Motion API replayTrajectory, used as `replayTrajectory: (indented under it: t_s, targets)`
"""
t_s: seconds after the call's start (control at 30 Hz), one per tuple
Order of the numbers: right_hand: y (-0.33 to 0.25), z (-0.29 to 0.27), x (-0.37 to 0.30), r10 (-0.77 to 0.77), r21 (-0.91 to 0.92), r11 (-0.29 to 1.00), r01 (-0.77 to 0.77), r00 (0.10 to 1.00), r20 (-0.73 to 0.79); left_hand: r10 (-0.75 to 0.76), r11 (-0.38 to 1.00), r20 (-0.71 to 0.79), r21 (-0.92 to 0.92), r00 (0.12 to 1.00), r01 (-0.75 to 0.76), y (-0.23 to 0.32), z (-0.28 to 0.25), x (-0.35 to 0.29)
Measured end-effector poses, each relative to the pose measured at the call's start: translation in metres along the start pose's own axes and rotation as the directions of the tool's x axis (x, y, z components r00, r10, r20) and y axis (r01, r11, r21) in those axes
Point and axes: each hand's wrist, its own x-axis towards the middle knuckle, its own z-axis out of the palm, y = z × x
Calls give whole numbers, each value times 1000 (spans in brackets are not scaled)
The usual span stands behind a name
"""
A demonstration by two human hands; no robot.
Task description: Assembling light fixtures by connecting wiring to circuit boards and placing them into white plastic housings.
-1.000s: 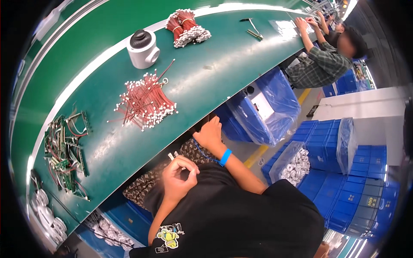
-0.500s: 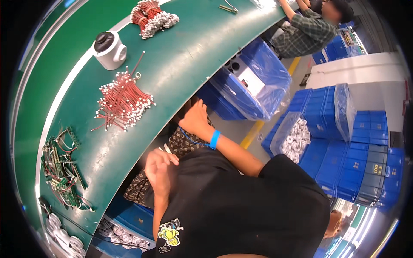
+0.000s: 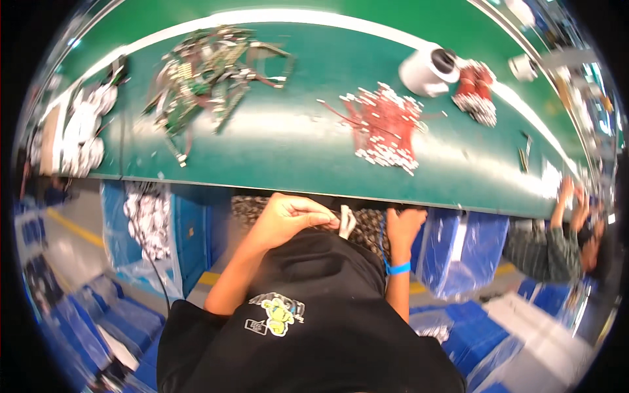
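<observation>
My left hand (image 3: 295, 219) is over my lap just below the table edge, its fingers curled and thumb and fingertips pressed together. Anything in that pinch is too small or hidden to make out. A short whitish strip (image 3: 347, 221) stands beside its fingertips, over patterned cloth (image 3: 368, 226). My right hand (image 3: 404, 229), with a blue wristband (image 3: 398, 268), is farther right under the table edge, its fingers partly in shadow. A heap of red wires with white connectors (image 3: 386, 131) lies on the green table (image 3: 295, 154) beyond my hands.
Green circuit boards with wires (image 3: 209, 78) are heaped at left, near white coiled cables (image 3: 88, 128). A white rounded housing with a black top (image 3: 422, 71) and bundled red wires (image 3: 475, 95) sit at back right. Blue bins (image 3: 462, 255) flank my lap. Another person's hands (image 3: 573, 200) are far right.
The view has swung leftward, so the table now runs across the top. My left hand has closed from loosely bent fingers into a pinch; my right hand stays by the table edge.
</observation>
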Motion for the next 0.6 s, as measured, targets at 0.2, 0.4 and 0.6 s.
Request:
replayTrajectory:
  t_s: [0.2,0.4,0.6]
  targets:
    - [-10,-11,-8,-188,-1,982,188,982,3,79,994,-171,-56,982,-90,-1,-31,-56]
    - [-34,-58,-19,-191,-264,914,309,900,392,49,989,-575,-87,817,-120,-28,-74,-99]
    - [-104,-101,-35,-639,282,767,577,647,416,-11,992,-767,73,642,105,-35,-143,-188]
